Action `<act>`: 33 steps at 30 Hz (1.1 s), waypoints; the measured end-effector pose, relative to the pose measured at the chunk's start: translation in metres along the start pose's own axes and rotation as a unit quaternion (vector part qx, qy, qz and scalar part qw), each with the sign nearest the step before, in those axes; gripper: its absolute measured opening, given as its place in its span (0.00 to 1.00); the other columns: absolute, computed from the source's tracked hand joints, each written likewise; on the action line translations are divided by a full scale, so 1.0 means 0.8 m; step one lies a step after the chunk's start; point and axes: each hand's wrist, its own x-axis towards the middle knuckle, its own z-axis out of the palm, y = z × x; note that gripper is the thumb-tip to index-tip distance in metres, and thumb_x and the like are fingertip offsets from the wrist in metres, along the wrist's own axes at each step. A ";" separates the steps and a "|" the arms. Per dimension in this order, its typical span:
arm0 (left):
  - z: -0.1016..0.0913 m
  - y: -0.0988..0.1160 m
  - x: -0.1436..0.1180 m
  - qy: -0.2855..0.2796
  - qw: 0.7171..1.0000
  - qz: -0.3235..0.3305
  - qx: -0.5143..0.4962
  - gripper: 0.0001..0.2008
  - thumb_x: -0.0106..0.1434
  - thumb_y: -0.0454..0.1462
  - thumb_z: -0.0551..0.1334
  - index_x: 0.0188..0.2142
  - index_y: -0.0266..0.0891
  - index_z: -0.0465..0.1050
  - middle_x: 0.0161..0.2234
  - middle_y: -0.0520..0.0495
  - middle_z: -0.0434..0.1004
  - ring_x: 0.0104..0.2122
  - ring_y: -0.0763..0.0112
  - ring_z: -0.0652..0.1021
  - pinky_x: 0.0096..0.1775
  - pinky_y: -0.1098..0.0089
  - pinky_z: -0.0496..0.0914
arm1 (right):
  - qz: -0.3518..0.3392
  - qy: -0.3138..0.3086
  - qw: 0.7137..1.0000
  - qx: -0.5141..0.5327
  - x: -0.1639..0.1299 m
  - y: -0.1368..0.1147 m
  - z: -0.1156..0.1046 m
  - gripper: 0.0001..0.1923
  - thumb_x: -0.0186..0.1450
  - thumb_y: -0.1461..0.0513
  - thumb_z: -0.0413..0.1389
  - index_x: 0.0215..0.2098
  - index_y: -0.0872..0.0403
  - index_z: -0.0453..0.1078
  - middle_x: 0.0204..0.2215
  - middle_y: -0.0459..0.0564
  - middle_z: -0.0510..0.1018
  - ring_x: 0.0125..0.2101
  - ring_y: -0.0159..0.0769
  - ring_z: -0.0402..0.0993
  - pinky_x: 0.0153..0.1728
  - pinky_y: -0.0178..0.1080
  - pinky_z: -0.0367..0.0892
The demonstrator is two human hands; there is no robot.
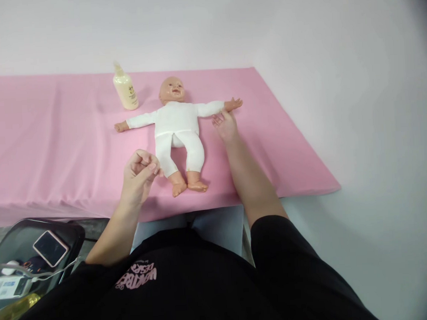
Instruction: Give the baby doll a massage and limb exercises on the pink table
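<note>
A bald baby doll (176,119) in a white long-sleeved suit lies on its back on the pink-covered table (85,162), its arms stretched out sideways. Beside its lower leg, at the left, is my left hand (139,176), fingers curled and thumb pressed toward them; whether anything small is between them cannot be made out. My right hand (227,127) reaches to the doll's outstretched arm on the right, touching near the wrist from below with its fingers apart. A pale yellow pump bottle (126,90) stands upright left of the doll's head.
At the lower left, a black tray or cart (76,229) holds a phone (50,248), a white box (10,287), cables and a yellow package (14,311). White walls (357,100) border the table at the back and right.
</note>
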 end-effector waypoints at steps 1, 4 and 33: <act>-0.002 -0.001 0.000 -0.004 1.000 0.000 0.005 0.26 0.53 0.42 0.84 0.30 0.41 0.65 0.22 0.60 0.63 0.23 0.79 0.70 0.27 0.80 0.75 | -0.001 -0.001 1.000 0.001 0.001 0.000 0.000 0.12 0.68 0.57 0.63 0.50 0.39 0.73 0.45 0.41 0.82 0.39 0.31 0.80 0.39 0.35 0.75; -0.014 -0.003 0.001 -0.014 1.000 -0.006 0.014 0.26 0.52 0.43 0.84 0.32 0.41 0.67 0.23 0.59 0.67 0.24 0.78 0.73 0.28 0.79 0.77 | -0.001 -0.005 1.000 0.003 0.003 0.001 -0.001 0.18 0.66 0.56 0.65 0.53 0.37 0.72 0.44 0.40 0.81 0.39 0.31 0.80 0.39 0.36 0.75; -0.029 -0.063 0.041 0.220 0.922 -0.272 -0.163 0.08 0.72 0.27 0.60 0.38 0.37 0.75 0.36 0.45 0.83 0.36 0.69 0.83 0.41 0.72 0.77 | -0.019 -0.008 0.998 -0.056 -0.001 0.010 0.005 0.20 0.64 0.49 0.64 0.52 0.40 0.70 0.43 0.41 0.82 0.38 0.33 0.82 0.38 0.34 0.75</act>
